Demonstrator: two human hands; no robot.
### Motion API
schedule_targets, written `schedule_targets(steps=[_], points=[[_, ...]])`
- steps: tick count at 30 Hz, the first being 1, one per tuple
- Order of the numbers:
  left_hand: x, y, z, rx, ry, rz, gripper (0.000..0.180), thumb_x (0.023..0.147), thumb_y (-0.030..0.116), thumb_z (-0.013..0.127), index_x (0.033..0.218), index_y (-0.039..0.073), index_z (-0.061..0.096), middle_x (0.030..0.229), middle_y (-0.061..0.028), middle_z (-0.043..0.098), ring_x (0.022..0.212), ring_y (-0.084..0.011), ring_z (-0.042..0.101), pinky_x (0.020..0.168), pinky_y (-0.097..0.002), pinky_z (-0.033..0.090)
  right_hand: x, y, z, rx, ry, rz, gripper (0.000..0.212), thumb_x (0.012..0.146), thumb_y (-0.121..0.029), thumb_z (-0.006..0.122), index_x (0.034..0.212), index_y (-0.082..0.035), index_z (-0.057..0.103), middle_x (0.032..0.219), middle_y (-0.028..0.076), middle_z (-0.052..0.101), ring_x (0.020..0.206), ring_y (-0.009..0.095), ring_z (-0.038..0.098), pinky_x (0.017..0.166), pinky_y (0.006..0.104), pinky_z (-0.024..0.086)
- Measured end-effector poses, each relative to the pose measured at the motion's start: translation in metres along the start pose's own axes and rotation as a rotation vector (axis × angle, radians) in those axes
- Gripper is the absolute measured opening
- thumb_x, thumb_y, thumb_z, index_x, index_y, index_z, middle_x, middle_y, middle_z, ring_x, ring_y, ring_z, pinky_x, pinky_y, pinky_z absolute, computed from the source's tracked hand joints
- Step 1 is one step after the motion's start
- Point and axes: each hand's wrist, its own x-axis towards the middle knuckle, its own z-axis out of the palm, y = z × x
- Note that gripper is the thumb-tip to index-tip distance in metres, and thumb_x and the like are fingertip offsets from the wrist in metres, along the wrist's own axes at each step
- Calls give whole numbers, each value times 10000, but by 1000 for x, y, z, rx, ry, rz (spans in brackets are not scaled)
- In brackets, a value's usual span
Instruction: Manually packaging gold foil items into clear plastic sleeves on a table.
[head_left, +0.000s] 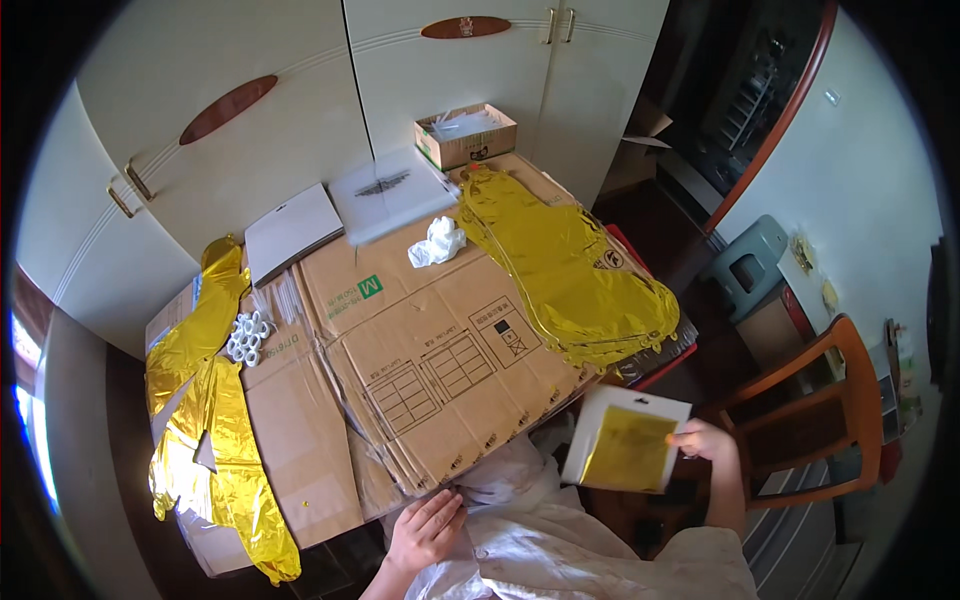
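Note:
My right hand pinches the right edge of a flat white packet with a hang hole at its top. Folded gold foil shows on its front. The packet is tilted, off the table's near right corner, beside the chair. My left hand rests at the table's front edge by my lap, fingers stretched out and holding nothing. A flat, uninflated gold foil balloon lies across the table's right side. More flat gold foil balloons lie on the left side, hanging over the near edge.
Flattened cardboard covers the table. On it are several white rings, thin clear straws, a white card stack, clear plastic bags, crumpled white tissue and a small carton. A wooden chair stands right.

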Motion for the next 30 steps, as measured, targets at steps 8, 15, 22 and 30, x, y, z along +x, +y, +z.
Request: schedule_targets(steps=[8, 15, 22, 30], points=[[1, 10, 13, -57, -41, -93, 316, 652, 102, 704, 968, 110, 705, 1130, -32, 670, 1052, -199, 631, 845, -320, 477, 100, 17, -47, 261, 653, -301, 236, 900, -225, 672, 727, -128, 545, 505, -70, 363, 362, 57, 314, 338, 263, 210], [-17, 3, 20, -68, -34, -263, 288, 648, 74, 675, 933, 97, 711, 1084, -48, 680, 986, -215, 648, 812, -357, 510, 225, 15, 13, -48, 712, -187, 230, 869, -292, 690, 911, -68, 657, 554, -3, 513, 405, 107, 431, 378, 295, 324], [-153, -51, 70, -106, -287, -1135, 270, 736, 82, 654, 1003, 73, 691, 1082, -106, 665, 1053, -276, 628, 899, -361, 495, 235, 55, 35, -447, 968, -318, 320, 876, -330, 609, 991, -39, 679, 914, 234, 665, 922, 410, 639, 784, 448, 500], [-154, -78, 112, -255, -180, -1389, 281, 743, 82, 658, 1023, 69, 681, 1092, -103, 658, 1072, -266, 617, 909, -357, 487, 49, -96, 177, -716, -173, -441, 214, 957, -203, 549, 921, -49, 692, 829, 24, 686, 767, 105, 611, 738, 282, 485]])
